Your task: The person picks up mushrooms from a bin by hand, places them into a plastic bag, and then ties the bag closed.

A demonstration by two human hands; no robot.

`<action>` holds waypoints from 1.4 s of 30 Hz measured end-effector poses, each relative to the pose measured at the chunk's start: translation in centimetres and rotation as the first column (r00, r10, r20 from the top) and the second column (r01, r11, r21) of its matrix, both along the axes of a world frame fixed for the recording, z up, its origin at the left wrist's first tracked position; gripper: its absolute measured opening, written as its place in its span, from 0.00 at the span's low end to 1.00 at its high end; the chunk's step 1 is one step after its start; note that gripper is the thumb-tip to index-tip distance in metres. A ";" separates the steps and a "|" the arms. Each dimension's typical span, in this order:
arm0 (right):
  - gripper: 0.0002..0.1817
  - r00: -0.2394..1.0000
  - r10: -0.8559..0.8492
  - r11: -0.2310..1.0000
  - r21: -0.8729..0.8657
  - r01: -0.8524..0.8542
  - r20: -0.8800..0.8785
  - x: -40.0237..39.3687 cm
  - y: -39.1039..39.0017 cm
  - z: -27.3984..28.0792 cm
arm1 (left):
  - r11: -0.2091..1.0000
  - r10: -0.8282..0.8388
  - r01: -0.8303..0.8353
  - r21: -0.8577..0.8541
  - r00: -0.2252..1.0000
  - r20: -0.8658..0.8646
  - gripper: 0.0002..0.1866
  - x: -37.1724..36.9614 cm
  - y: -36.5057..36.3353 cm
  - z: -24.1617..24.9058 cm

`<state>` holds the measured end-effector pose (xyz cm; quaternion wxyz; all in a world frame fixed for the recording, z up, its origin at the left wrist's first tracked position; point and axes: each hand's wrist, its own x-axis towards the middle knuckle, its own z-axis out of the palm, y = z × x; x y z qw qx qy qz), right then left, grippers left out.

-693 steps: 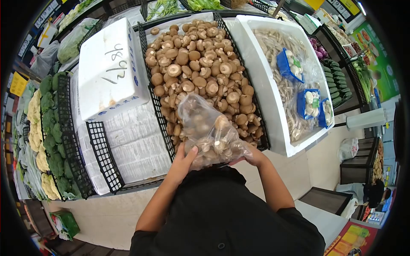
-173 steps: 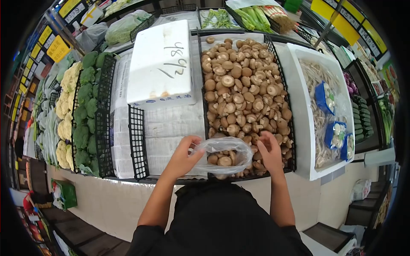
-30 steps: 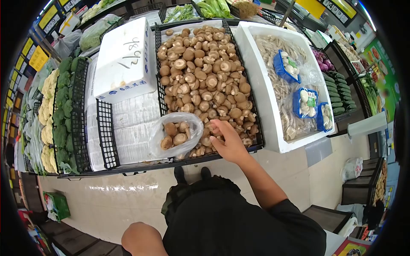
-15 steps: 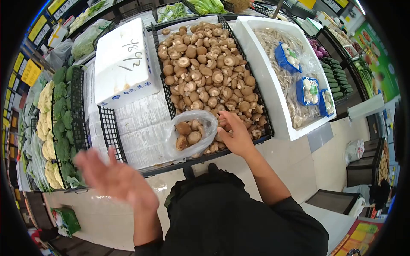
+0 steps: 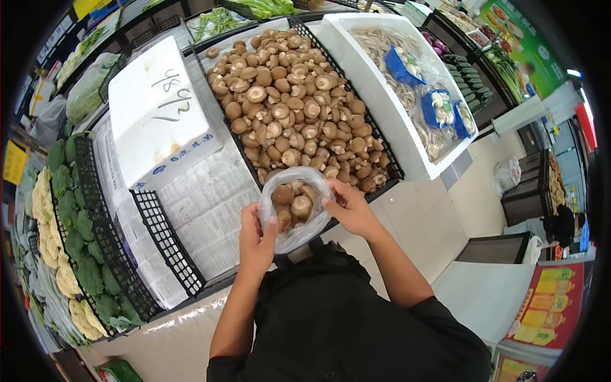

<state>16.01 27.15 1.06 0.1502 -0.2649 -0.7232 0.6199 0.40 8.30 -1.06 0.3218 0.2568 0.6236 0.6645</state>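
Observation:
A clear plastic bag (image 5: 287, 244) hangs with its mouth up at the front edge of the stand, close to my body. Inside lie several brown mushrooms (image 5: 300, 206). My left hand (image 5: 256, 239) pinches the bag's left rim between thumb and fingers. On the opposite side, the rim is gripped by my right hand (image 5: 348, 207). Just beyond the bag, a black crate (image 5: 396, 167) is heaped with loose shiitake mushrooms (image 5: 286, 105).
Left of the crate stands a white foam box (image 5: 143, 95) with handwriting on it. To the right, another foam box (image 5: 425, 167) holds pale mushrooms and blue punnets (image 5: 438, 108). Broccoli (image 5: 79, 235) and cauliflower (image 5: 49, 223) fill the far left. A person (image 5: 560, 226) is at the far right.
My left hand has come in from the left and taken hold of the bag's rim. The bag has shifted slightly toward the right, and the whole view has turned.

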 end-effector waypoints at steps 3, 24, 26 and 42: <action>0.18 0.992 0.100 0.994 -0.029 -0.103 -0.080 0.2 0.4 0.5 | 0.999 -0.025 0.024 0.028 0.998 0.058 0.17 -0.5 0.3 -0.1; 0.24 0.922 -0.128 0.808 0.578 -0.117 0.365 -5.4 8.7 -6.6 | 0.989 0.129 -0.117 -0.086 0.979 0.157 0.19 0.3 1.3 1.6; 0.24 0.930 -0.114 0.825 0.555 -0.107 0.349 -5.2 8.8 -6.3 | 0.988 0.143 -0.130 -0.087 0.978 0.153 0.19 0.4 1.5 1.6; 0.19 0.900 0.086 0.967 -0.182 -0.179 -0.428 -1.1 4.1 5.6 | 0.994 0.100 -0.089 -0.056 0.967 0.232 0.17 0.6 2.3 2.9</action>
